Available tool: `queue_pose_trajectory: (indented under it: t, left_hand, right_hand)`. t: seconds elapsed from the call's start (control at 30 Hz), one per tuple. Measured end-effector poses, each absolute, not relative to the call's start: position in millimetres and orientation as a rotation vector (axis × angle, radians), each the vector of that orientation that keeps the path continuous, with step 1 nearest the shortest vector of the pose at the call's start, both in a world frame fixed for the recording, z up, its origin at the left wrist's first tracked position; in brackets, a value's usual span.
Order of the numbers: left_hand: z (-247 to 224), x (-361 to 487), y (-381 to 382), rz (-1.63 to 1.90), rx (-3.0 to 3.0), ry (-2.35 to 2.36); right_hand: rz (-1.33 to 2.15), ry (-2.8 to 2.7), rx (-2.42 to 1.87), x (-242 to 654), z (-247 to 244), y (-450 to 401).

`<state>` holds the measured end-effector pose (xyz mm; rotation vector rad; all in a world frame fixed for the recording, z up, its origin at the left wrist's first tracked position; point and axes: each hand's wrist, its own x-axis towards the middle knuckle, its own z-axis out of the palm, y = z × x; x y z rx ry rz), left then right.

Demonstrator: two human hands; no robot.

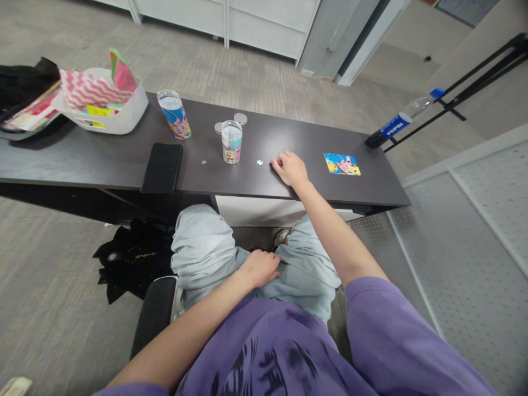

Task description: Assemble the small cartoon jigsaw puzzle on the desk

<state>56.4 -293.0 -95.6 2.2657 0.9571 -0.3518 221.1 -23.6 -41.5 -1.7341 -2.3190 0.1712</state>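
My right hand (290, 169) rests on the dark table with its fingers curled in. Whatever lies under the fingers, if anything, is hidden. Just left of it is a small pale jigsaw piece (259, 162), apart from the fingertips. My left hand (260, 268) lies on my lap, fingers loosely stretched and nothing seen in them. A clear cup with a cartoon print (231, 148) stands upright beyond the jigsaw piece, to the left. Right of my right hand, a flat cartoon picture (342, 164) lies on the table. A tiny brownish piece (204, 162) sits left of the cup.
A second printed cup (175, 118) stands farther left, near a black phone (163, 168). Two round lids (240, 118) lie behind the nearer cup. A white basket (124, 124) holds wrappers at the left. A Pepsi bottle (394, 126) stands at the table's right end.
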Motion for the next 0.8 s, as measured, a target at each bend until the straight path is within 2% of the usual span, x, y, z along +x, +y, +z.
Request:
queue_pose_trajectory:
  t: [0.8]
  left_hand:
    - [-92.5, 59.1, -294.7, -0.384, 2.278, 0.927]
  right_hand:
    - [0.306, -2.12, -1.738, 216.2, -38.4, -31.0]
